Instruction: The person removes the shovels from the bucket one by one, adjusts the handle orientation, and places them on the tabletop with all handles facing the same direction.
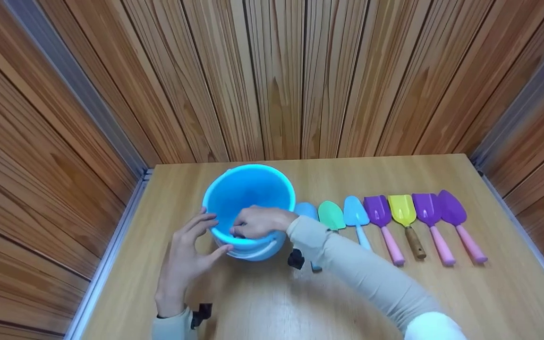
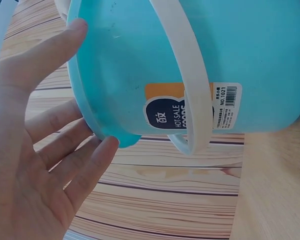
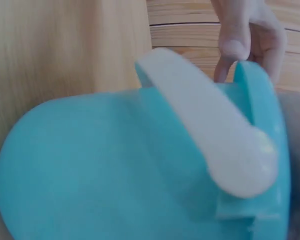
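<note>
A blue bucket (image 1: pixel 253 252) with a white handle (image 2: pixel 192 80) stands upright on the table. My left hand (image 1: pixel 182 259) is at the bucket's left side, its fingers spread and mostly straight along the rim. In the left wrist view the thumb lies at the rim and the other fingers are beside its edge. My right hand (image 1: pixel 260 222) reaches over the bucket's right side into its mouth, with the fingers bent. Its fingertips are hidden, so whether they hold anything cannot be seen. The right wrist view shows the bucket's outer wall (image 3: pixel 100 165) and no right fingers.
Several toy shovels lie in a row right of the bucket, among them a green one (image 1: pixel 331 215), a light blue one (image 1: pixel 356 212), a yellow one (image 1: pixel 402 210) and purple ones, the last (image 1: pixel 452 208) at far right. The right sleeve covers some handles. Wood-patterned walls enclose the table (image 1: pixel 253 302).
</note>
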Demonstrator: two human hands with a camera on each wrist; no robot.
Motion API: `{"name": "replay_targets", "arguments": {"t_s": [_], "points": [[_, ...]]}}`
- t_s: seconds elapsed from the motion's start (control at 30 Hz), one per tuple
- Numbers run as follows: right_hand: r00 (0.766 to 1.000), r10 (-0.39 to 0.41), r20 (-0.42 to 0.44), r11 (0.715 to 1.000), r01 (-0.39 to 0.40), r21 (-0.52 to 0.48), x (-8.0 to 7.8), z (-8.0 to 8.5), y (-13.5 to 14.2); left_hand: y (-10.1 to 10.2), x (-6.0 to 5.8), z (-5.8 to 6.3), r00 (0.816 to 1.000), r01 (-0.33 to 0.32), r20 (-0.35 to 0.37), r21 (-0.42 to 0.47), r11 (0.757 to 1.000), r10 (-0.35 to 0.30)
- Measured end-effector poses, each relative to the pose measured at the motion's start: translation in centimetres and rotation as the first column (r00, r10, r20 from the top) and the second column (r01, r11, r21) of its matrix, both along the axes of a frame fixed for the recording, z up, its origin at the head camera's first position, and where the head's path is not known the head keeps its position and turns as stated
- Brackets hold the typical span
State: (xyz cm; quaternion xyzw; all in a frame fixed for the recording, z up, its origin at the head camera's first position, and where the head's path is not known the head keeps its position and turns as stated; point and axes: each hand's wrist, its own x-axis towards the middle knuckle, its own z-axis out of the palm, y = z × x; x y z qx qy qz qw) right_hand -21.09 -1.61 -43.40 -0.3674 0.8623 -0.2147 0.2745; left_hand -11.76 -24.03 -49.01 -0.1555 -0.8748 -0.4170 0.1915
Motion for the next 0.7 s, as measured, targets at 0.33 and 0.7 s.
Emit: {"name": "replay_targets", "arguments": {"t_s": [0.33, 0.7], "points": [[0.97, -0.237, 0.058, 0.957, 0.223, 0.186, -0.8, -0.2, -0.8, 0.1, 0.0, 0.1, 0.999, -0.014, 0.035, 0.005, 1.0, 0.014], [0.898, -0.434, 0.078, 0.873, 0.397, 0.282, -1.9, -0.5, -2.3, -0.1, 0.1, -0.1, 0.999, -0.024, 0.02, -0.006, 1.0, 0.025]]}}
